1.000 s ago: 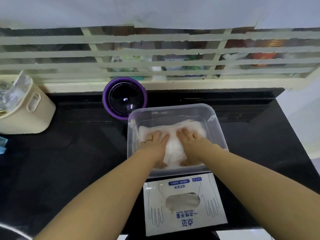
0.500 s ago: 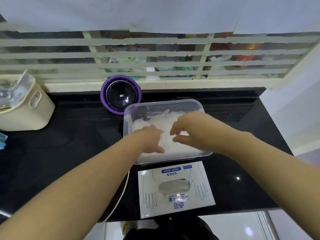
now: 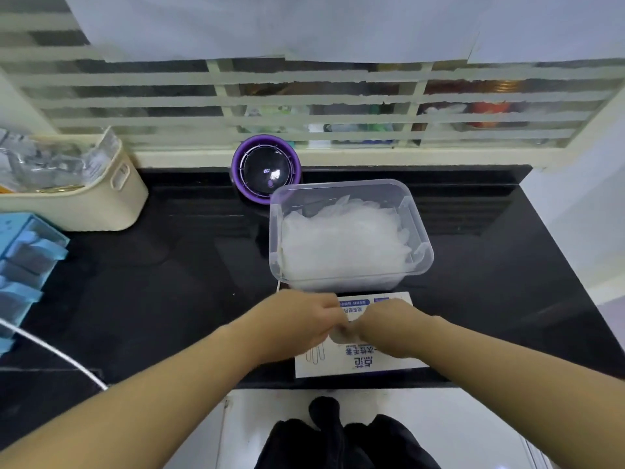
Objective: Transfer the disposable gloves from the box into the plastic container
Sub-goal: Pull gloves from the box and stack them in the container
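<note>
A clear plastic container (image 3: 426,247) stands on the black counter, holding a heap of translucent disposable gloves (image 3: 341,242). Just in front of it lies the white glove box (image 3: 367,363) with blue print. My left hand (image 3: 297,321) and my right hand (image 3: 389,328) hover over the box and meet at its top opening. Their fingers are curled and pinch a pale bit of glove between them. Motion blur softens the fingertips, and the hands cover most of the opening.
A round purple-rimmed device (image 3: 266,167) sits behind the container against the window ledge. At the left are a cream basket (image 3: 101,204) of clear wrappers and a blue organizer (image 3: 23,258). A white cable (image 3: 61,357) crosses the near left. The counter's front edge (image 3: 338,384) runs just below the box.
Both hands left the glove heap in the container and came back toward me to the box's opening. The camera view has shifted, so the container looks farther away.
</note>
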Motion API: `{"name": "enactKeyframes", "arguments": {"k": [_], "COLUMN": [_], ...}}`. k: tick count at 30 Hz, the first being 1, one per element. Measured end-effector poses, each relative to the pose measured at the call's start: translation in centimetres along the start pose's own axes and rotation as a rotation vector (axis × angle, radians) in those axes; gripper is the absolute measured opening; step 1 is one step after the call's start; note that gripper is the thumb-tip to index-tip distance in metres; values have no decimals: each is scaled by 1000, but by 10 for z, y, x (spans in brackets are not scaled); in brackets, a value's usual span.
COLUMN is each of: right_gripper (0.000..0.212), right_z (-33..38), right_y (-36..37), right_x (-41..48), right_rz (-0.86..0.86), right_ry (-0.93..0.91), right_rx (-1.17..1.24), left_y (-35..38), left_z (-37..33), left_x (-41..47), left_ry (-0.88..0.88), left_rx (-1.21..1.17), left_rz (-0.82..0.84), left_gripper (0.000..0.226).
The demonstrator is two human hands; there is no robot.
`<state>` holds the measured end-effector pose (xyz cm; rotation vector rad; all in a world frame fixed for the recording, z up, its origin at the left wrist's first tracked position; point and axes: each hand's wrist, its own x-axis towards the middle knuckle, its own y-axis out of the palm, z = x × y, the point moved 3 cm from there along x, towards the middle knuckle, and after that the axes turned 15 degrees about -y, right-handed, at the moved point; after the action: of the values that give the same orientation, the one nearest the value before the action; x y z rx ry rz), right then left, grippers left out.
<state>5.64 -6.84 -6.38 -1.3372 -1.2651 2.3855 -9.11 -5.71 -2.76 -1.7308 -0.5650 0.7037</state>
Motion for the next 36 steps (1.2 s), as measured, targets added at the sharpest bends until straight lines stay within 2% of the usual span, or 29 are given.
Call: {"name": "enactKeyframes", "arguments": {"k": [2,4,10,14,18,19,21,24,27,29,31,33,36], "right_gripper": [59,61,51,29,39,35,21,16,20,17,16,18,19], "right_z": [0,3,12,15,13,14,17,22,25,24,23,21,19], "right_y": [1,2,-2,3,9,8,5,-8,-27,-40,-54,-66,-78], "right_x": [10,16,19,11,6,2,-5,-17,-36,-51,-66,-81,-98], "right_rz": [-6,-28,-117,-300,-296,-313,-400,-600,-823,-984,-1111,-1150,-1132], "right_ry": [25,45,99,115,64,79,64,40,84,93,81,60,24], "right_rx": [-32,-52,-56,34,8,-18,-111,-131,46,156,190,182,99], "left_y": [20,28,32,32,31,30,27,26,25,21,15,3,-28], "left_z": [4,7,8,9,9,8,8,8,7,6,5,3,6], "left_x": [-2,-2,-2,-4,-6,-5,-5,-4,-4,-6,-9,-11,-14], "left_ry": [-83,-126,-129,-145,-172,-177,-189,-211,-229,-314,-409,-427,-426], "left_rx": [71,120,147,119,92,85,68,55,69,-19,-137,-277,-685], "left_rz": [178,269,301,309,317,316,307,278,281,324,384,428,407], "left_gripper": [39,52,61,60,63,65,70,72,70,73,62,48,32]}}
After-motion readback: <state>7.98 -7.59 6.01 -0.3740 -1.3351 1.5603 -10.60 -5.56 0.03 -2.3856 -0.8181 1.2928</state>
